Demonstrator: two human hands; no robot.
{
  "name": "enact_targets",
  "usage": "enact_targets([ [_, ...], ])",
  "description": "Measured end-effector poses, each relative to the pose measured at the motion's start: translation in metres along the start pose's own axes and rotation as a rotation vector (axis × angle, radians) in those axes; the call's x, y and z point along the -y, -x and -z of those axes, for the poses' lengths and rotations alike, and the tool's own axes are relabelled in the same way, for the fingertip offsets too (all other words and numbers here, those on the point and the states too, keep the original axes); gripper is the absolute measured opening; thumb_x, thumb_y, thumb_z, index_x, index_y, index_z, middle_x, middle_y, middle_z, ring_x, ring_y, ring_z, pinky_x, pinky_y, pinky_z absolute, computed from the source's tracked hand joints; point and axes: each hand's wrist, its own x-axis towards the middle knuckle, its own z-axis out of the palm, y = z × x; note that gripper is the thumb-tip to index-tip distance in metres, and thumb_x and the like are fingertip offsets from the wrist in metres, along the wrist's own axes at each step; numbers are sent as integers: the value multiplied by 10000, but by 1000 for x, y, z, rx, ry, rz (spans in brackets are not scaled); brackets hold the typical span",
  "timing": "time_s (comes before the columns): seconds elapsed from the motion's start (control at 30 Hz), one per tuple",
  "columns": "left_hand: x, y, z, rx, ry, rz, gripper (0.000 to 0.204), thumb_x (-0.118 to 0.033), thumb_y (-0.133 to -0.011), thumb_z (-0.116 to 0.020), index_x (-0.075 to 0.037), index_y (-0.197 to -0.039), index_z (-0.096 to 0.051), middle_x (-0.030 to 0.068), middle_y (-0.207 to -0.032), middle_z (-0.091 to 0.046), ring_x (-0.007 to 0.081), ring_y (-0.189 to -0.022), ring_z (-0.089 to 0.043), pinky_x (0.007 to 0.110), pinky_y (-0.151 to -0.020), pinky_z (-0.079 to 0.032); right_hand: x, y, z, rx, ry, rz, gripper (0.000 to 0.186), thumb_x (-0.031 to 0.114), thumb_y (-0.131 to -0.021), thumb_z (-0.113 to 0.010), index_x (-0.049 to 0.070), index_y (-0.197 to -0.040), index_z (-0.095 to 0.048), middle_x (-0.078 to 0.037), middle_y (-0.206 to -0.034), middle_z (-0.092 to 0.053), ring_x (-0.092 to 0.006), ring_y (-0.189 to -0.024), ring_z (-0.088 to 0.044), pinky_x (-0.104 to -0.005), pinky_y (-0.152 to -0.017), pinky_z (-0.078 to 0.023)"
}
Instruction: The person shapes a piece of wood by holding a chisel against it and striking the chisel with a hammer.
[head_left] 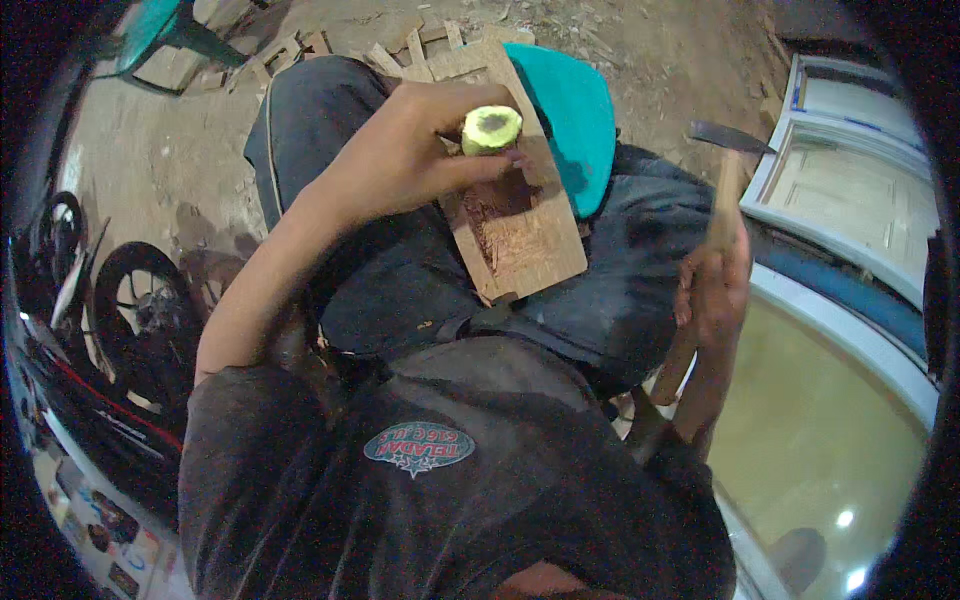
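My left hand (415, 135) is wrapped round the yellow-green handle of a chisel (492, 130), held upright with its worn, dark-topped end facing up. The blade is hidden below the hand. Under it lies a wooden board (548, 265) with a rough recess cut into its face, slanting across my lap and over a teal plastic stool (575, 110). Out to the right, my right hand (716, 290) grips the wooden handle of a hammer (727, 195). Its dark metal head is raised, apart from the chisel.
Wood offcuts (415, 50) and chips litter the dirt floor ahead. A green plastic chair (160, 35) stands far left, and a motorbike (140, 300) is close on the left. White-framed panels (850, 180) and a glossy pale yellow panel (820, 420) lie along the right.
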Motion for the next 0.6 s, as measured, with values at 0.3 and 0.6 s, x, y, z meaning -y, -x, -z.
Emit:
enact_targets([
  [0.3,0,0,2,20,0,7,213,-154,-778,-730,-58,-958,-670,133,-891,-679,337,-838,-653,395,-751,-514,39,24,-25,244,64,116,474,420,-997,-450,4,-1220,-405,-53,-667,-462,-108,-445,-438,-213,-380,-367],
  [0.6,1,1,-6,65,-125,-75,280,-276,-819,-717,-45,-937,-613,168,-844,-665,388,-834,-643,461,-727,-504,93,28,-50,499,-150,340,381,326,-958,-508,-15,-1127,-530,-138,-714,-585,-254,-547,-599,-295,-489,-456],
])
